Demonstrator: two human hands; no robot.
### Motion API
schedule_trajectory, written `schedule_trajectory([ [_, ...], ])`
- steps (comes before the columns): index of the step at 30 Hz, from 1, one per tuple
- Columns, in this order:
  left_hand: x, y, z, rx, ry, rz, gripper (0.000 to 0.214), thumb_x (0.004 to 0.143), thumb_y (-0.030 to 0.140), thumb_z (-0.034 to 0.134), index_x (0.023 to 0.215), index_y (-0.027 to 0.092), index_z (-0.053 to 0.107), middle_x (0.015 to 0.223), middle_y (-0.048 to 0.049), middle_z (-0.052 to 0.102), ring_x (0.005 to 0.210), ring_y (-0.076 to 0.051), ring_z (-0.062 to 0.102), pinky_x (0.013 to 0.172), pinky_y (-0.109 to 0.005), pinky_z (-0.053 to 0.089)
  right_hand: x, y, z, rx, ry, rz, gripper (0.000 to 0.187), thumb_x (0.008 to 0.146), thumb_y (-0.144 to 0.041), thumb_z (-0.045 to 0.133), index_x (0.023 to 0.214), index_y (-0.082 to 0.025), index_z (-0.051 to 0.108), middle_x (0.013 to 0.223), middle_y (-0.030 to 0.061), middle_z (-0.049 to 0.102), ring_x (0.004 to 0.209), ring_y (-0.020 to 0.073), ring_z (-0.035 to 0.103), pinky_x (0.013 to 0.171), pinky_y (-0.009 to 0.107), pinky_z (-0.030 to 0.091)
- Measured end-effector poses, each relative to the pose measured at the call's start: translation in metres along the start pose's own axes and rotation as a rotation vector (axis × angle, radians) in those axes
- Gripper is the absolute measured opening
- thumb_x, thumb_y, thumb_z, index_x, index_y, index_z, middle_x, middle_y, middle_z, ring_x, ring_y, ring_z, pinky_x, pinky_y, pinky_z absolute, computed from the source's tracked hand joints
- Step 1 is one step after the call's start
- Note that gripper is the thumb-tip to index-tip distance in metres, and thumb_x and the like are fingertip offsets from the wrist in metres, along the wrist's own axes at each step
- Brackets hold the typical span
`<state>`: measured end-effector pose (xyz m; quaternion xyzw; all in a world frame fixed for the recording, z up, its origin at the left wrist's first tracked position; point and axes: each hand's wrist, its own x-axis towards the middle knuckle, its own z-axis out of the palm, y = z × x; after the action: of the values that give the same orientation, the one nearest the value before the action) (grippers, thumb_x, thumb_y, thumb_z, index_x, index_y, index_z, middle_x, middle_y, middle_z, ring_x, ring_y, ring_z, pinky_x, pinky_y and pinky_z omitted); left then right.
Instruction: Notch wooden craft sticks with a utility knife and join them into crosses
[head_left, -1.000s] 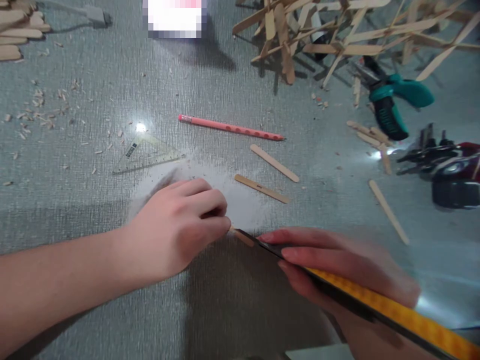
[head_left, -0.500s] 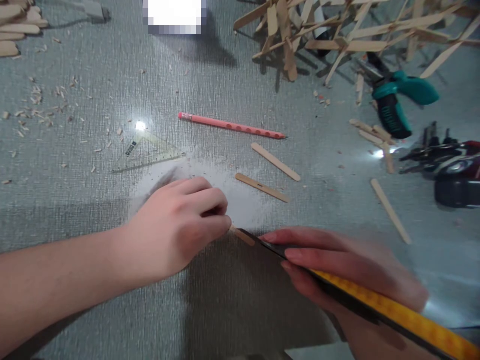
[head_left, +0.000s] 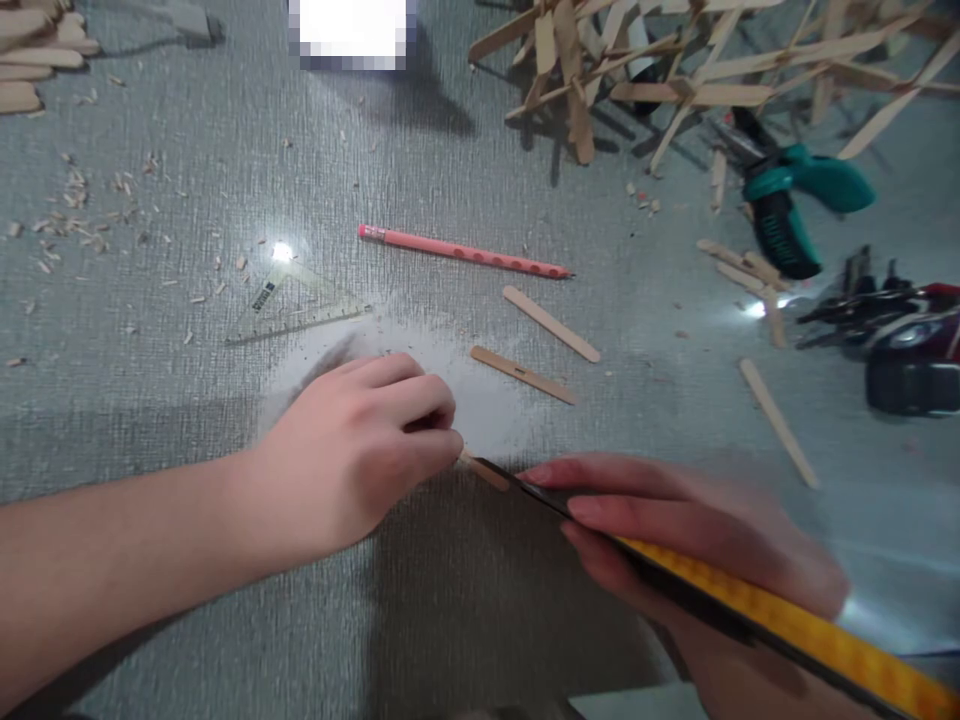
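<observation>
My left hand (head_left: 367, 450) is closed on a wooden craft stick (head_left: 489, 472), pressing it down near the table; only the stick's right end shows past my fingertips. My right hand (head_left: 697, 540) grips a utility knife (head_left: 735, 595) with a yellow and black handle. Its dark blade points left, and the tip meets the stick just beside my left thumb. Above my hands lie a craft stick with a small slot in its middle (head_left: 521, 375) and a plain craft stick (head_left: 551, 324). A pink pencil (head_left: 465, 254) rests farther back.
A clear set square (head_left: 300, 322) lies at left, near scattered wood chips (head_left: 75, 200). Teal-handled pliers (head_left: 784, 205) are at upper right, below a structure of joined sticks (head_left: 697, 92). Another craft stick (head_left: 778, 424) lies at right, near a dark red and black tool (head_left: 915, 350).
Very little differs. My right hand and the knife have shifted very slightly left; the left hand keeps the stick in the same place.
</observation>
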<state>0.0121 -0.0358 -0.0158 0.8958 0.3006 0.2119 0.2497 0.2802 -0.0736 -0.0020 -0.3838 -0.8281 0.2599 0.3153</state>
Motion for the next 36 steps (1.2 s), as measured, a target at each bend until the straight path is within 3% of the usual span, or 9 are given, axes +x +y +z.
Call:
schedule_trajectory([
  [9,0.001,0.002,-0.001,-0.011,0.007,-0.005,0.023,0.096,0.009,0.055,0.084,0.016,0.073,0.091,-0.0047,0.069,0.081,-0.017,0.056,0.07,-0.03,0.044,-0.008,0.001,-0.003,-0.001,-0.063,0.038,0.027,0.086,-0.007,0.069,0.104,-0.026,0.073,0.104,0.0034,0.081,0.081,0.0161,0.078,0.066,0.024,0.065],
  [12,0.001,0.001,0.0,-0.034,0.011,-0.003,0.024,0.096,0.009,0.053,0.084,0.017,0.073,0.09,-0.0044,0.068,0.08,-0.016,0.055,0.069,-0.029,0.044,-0.009,-0.002,-0.001,-0.042,-0.07,0.079,0.026,0.086,-0.007,0.07,0.106,-0.024,0.073,0.103,0.0048,0.08,0.078,0.0162,0.078,0.061,0.022,0.064],
  [16,0.0,0.0,0.001,-0.062,0.012,-0.004,0.026,0.096,0.008,0.052,0.082,0.016,0.071,0.092,-0.0053,0.067,0.08,-0.016,0.054,0.068,-0.028,0.045,-0.005,-0.01,0.005,-0.049,-0.006,0.123,0.024,0.085,-0.01,0.07,0.104,-0.025,0.071,0.097,0.0039,0.081,0.068,0.016,0.077,0.058,0.022,0.065],
  [21,-0.001,0.002,0.002,-0.066,0.001,-0.018,0.025,0.096,0.007,0.052,0.083,0.016,0.071,0.094,-0.0061,0.067,0.083,-0.017,0.056,0.07,-0.03,0.046,-0.002,-0.026,0.01,-0.054,0.051,0.217,0.03,0.084,-0.01,0.067,0.108,-0.028,0.068,0.095,0.0017,0.081,0.075,0.0191,0.079,0.066,0.028,0.068],
  [28,-0.001,0.004,0.001,-0.045,-0.005,-0.041,0.025,0.093,0.004,0.049,0.089,0.014,0.072,0.092,-0.0067,0.067,0.081,-0.017,0.057,0.068,-0.03,0.047,-0.003,-0.042,0.013,-0.164,0.04,0.185,0.03,0.085,-0.012,0.065,0.109,-0.029,0.069,0.092,0.0023,0.081,0.066,0.0195,0.077,0.06,0.027,0.069],
  [33,-0.002,0.002,0.001,-0.04,-0.005,-0.037,0.026,0.092,0.004,0.049,0.085,0.015,0.072,0.092,-0.0058,0.067,0.078,-0.017,0.057,0.066,-0.029,0.045,-0.003,-0.042,0.009,-0.234,0.035,0.023,0.026,0.08,-0.012,0.069,0.104,-0.023,0.069,0.091,0.0056,0.082,0.063,0.0178,0.078,0.06,0.02,0.067],
  [36,-0.002,0.002,0.002,-0.027,0.031,-0.023,0.028,0.092,0.004,0.048,0.081,0.015,0.071,0.09,-0.0057,0.066,0.077,-0.016,0.055,0.066,-0.029,0.044,-0.006,-0.038,0.008,-0.27,0.097,0.079,0.027,0.081,-0.012,0.069,0.104,-0.026,0.07,0.094,0.0031,0.082,0.062,0.0178,0.077,0.057,0.022,0.067],
])
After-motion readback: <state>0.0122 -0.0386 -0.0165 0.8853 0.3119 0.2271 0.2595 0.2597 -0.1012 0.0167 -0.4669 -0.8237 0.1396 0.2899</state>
